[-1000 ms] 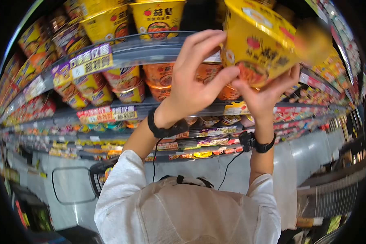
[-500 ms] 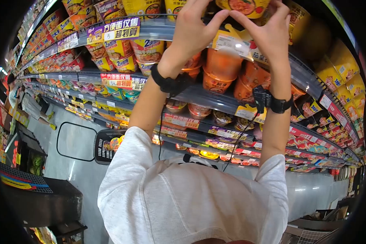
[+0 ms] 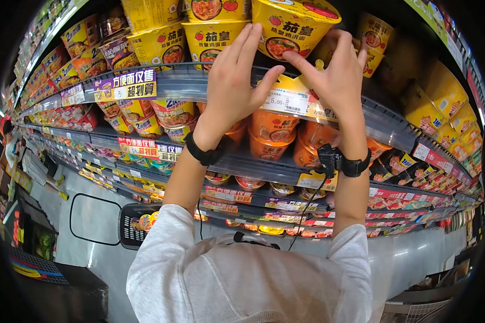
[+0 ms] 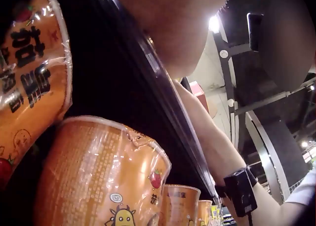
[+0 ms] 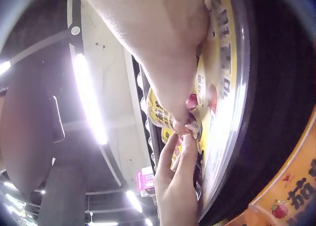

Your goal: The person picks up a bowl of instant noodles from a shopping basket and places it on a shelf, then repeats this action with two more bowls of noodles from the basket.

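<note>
Tiered dark-grey shelves (image 3: 180, 84) of round yellow noodle tubs (image 3: 293, 28), a white paper price tag (image 3: 290, 102) and a black plastic basket (image 3: 127, 237) show a shop aisle.

Grey upper shelf (image 3: 183, 83), stacked yellow noodle tubs (image 3: 216, 40) on it, lower shelf (image 3: 261, 170) bearing orange noodle tubs (image 3: 272, 134)

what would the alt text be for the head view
A right hand holds a yellow tub at a packed shop shelf, the left hand at its left side. Orange tubs stand below; a basket sits on the floor at left.
</note>
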Demonstrator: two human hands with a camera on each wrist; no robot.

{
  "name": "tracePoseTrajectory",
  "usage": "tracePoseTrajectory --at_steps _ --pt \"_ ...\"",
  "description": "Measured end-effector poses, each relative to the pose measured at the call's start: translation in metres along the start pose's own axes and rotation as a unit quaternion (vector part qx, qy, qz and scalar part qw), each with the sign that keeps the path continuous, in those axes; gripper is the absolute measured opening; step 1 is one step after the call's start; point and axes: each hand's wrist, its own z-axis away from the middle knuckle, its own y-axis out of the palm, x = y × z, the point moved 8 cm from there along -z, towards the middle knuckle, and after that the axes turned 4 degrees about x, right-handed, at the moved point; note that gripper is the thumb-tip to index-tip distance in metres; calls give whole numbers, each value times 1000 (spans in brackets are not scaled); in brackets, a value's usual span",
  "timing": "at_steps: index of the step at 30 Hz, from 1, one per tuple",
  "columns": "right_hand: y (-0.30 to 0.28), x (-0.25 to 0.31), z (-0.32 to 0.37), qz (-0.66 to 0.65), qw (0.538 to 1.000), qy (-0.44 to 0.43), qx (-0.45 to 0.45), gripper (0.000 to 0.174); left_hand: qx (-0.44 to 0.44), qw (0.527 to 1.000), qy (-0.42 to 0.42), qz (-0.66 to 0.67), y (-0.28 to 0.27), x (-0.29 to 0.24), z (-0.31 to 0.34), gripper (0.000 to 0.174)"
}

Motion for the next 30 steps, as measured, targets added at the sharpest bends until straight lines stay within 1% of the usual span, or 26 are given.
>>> tracePoseTrajectory --at_steps 2,3,5,7,9,10,12,14,15,17,19,20,22,23,28,30 --pt "-10 -4 2 -137 987 12 -87 93 16 1000 -16 13 4 3 5 81" --pt "-11 -4 3 -137 987 16 -86 93 9 1000 -21 15 4 3 6 80" --pt "-12 -3 2 -116 992 39 -36 105 1 1000 -28 13 3 5 8 78" --pt "-18 2 1 -90 995 46 -7 94 0 1000 -4 5 2 2 9 72" --pt "-13 -1 2 -53 998 9 -9 107 -4 1000 -2 -1 1 0 8 70" --pt "-11 -5 2 -67 998 17 -1 104 -2 1000 -10 4 1 0 8 68" --pt "-12 -5 3 -52 999 6 -12 102 0 1000 -19 12 2 2 8 65" --pt "-15 -3 3 -39 999 -5 -22 101 -17 999 3 49 1 3 7 62" --pt "-17 -1 3 -31 999 -7 -30 99 -17 999 1 48 0 4 7 62" --pt "-18 3 3 -25 999 -9 -39 97 -17 999 38 7 -1 -3 6 62" --pt "-18 5 3 23 999 8 -40 91 -6 1000 29 1 2 -2 6 63" --pt "-15 5 3 26 999 8 -41 91 6 1000 19 -4 4 -3 5 64" --pt "-13 6 5 66 994 -13 -84 91 18 1000 16 -13 1 -7 4 63" --pt "-13 5 6 68 994 -11 -84 91 32 999 10 -25 1 -7 3 61" --pt "-14 8 11 115 988 -36 -96 89 31 999 16 -29 4 -6 3 59" --pt "-11 4 10 108 991 -22 -76 88 -3 999 30 -23 4 -5 4 56"
